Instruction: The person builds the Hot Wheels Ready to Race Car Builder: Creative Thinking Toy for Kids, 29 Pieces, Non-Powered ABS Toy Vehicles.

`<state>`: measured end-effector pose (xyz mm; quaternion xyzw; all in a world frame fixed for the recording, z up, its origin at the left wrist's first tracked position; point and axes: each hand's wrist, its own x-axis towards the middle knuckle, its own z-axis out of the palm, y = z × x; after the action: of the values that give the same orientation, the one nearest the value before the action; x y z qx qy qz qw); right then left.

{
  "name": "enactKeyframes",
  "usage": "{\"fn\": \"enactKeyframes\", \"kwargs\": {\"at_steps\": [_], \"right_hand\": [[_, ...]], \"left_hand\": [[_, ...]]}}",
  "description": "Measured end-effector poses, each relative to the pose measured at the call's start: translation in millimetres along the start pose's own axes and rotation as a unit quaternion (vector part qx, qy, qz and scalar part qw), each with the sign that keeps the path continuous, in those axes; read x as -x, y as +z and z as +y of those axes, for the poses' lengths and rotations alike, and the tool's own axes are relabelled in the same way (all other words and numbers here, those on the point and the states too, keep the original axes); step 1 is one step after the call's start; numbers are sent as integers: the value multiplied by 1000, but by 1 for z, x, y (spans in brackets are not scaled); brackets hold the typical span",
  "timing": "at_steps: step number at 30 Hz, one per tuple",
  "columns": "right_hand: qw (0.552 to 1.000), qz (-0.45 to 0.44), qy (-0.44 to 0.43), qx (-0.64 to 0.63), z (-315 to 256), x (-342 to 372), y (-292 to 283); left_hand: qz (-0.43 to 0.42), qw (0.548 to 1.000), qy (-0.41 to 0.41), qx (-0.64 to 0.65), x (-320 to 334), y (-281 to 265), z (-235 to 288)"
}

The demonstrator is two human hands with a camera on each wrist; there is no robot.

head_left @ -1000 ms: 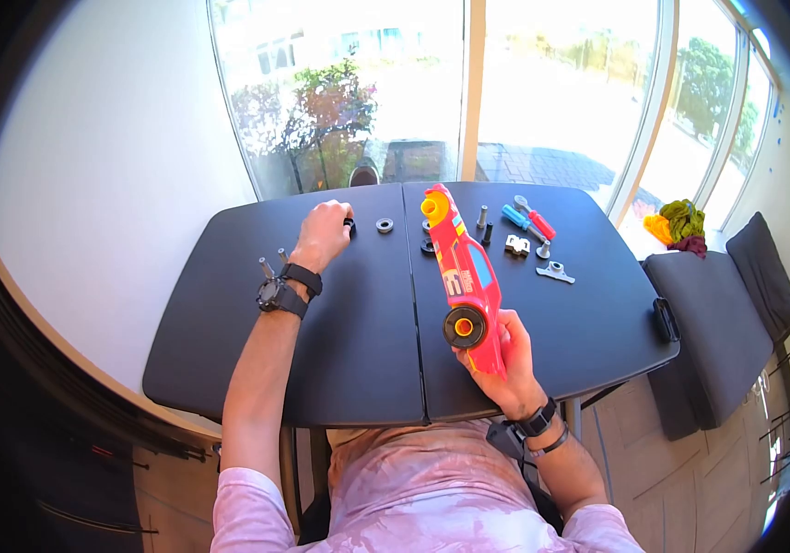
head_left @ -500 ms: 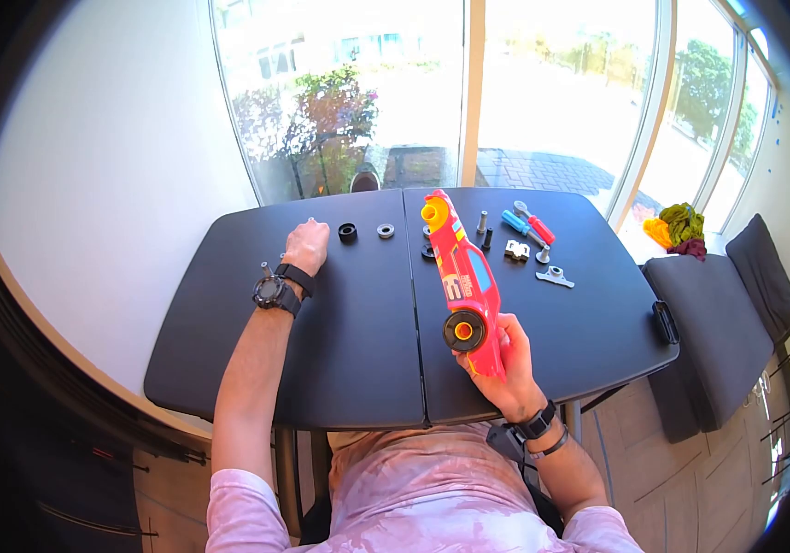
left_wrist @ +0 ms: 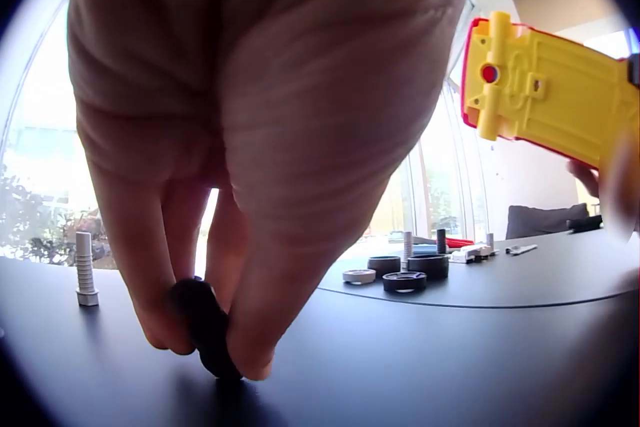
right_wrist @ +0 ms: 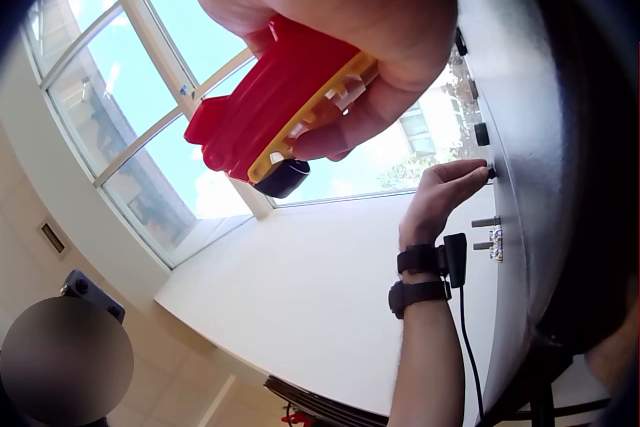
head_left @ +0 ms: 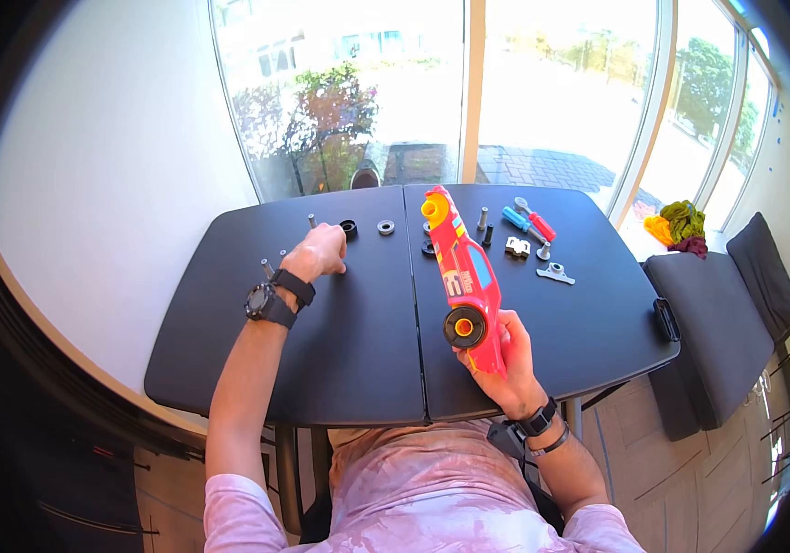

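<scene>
My left hand (head_left: 319,253) is low over the table's left half, its thumb and fingers pinching a small black round part (left_wrist: 208,329) that stands on edge at the tabletop. In my right hand (head_left: 512,364) I grip the rear of a red toy car (head_left: 470,276), held above the table with one black wheel (head_left: 464,329) facing up. The left wrist view shows the car's yellow underside (left_wrist: 560,92). Just beyond my left hand lie a black ring (head_left: 349,229) and a grey ring (head_left: 386,227). A grey bolt (left_wrist: 85,269) stands upright beside my left fingers.
On the table's right half are a blue screwdriver (head_left: 515,218), a red-handled tool (head_left: 540,226), upright bolts (head_left: 482,218), a white block (head_left: 517,246) and a grey bracket (head_left: 556,273). A black case (head_left: 666,320) sits at the right edge. Cloths (head_left: 685,224) lie on a dark seat.
My left hand has moved from the black ring first to the left, then nearer me and right, with fingers now down at the tabletop. The right hand and car have barely moved.
</scene>
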<state>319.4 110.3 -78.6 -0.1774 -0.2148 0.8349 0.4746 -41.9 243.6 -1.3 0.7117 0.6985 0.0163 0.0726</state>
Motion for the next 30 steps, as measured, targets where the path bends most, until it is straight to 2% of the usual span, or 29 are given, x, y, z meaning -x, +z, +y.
{"fn": "enactKeyframes", "kwargs": {"at_steps": [2,5,8,9,11,13,14,17,20,23,27,30], "right_hand": [[1000,1,-3,0,-1,0,1],[1000,0,-4,-2,1,0,1],[1000,-2,-4,-2,0,-1,0],[1000,-3,-4,-1,1,-1,-1],[1000,-3,-10,4,1,0,0],[1000,-3,-14,7,1,1,2],[1000,-3,-15,8,0,1,4],[1000,-2,-15,12,1,0,2],[1000,-1,-17,22,2,1,1],[1000,1,-21,21,1,2,5],[999,1,-27,25,2,6,10],[1000,10,-19,17,2,4,7]], "left_hand": [[-7,999,24,-23,6,6,2],[65,993,90,-42,15,21,-7],[115,990,75,24,41,4,14],[143,981,92,89,52,-4,23],[197,948,124,217,76,-19,42],[180,902,156,360,105,-30,60],[170,871,169,429,120,-32,70],[196,762,292,544,164,-28,100],[217,754,323,529,200,-22,123],[244,810,355,398,214,-17,134],[282,834,358,312,206,-4,144],[260,843,320,344,206,-5,154]]}}
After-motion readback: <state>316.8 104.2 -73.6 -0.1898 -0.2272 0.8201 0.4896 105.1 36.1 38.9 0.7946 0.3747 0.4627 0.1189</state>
